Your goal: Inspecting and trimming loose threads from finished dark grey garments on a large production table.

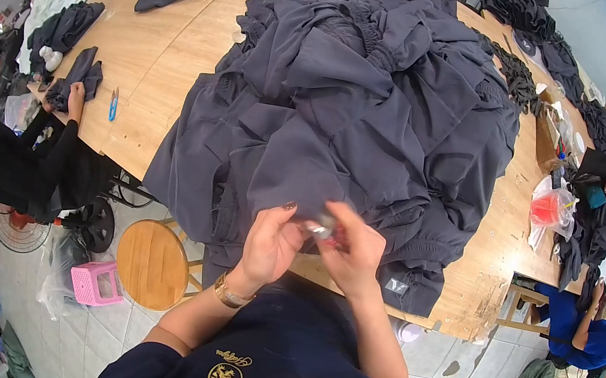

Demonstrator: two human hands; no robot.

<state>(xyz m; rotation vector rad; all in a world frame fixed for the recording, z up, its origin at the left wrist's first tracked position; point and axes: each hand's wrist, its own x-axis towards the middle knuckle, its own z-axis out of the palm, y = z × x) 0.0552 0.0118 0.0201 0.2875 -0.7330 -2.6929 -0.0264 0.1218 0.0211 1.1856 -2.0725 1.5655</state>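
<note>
In the head view, my right hand (356, 252) pinches a small shiny thing (323, 228), too blurred to name, at the near side of the dark grey garment pile (335, 90) on the wooden table (170, 47). My left hand (269, 249) curls just beside it; whether it grips anything I cannot tell.

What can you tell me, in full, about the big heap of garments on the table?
The heap is dark grey, of smooth, woven-looking cloth, piled loosely in crumpled folds. Seams and gathered, elastic-looking bands show, and a small pale patch lies at its near right corner. It rests on the wooden table, with some cloth apparently overhanging the near left edge. The left hand and right hand are at its near side; contact is unclear.
</note>
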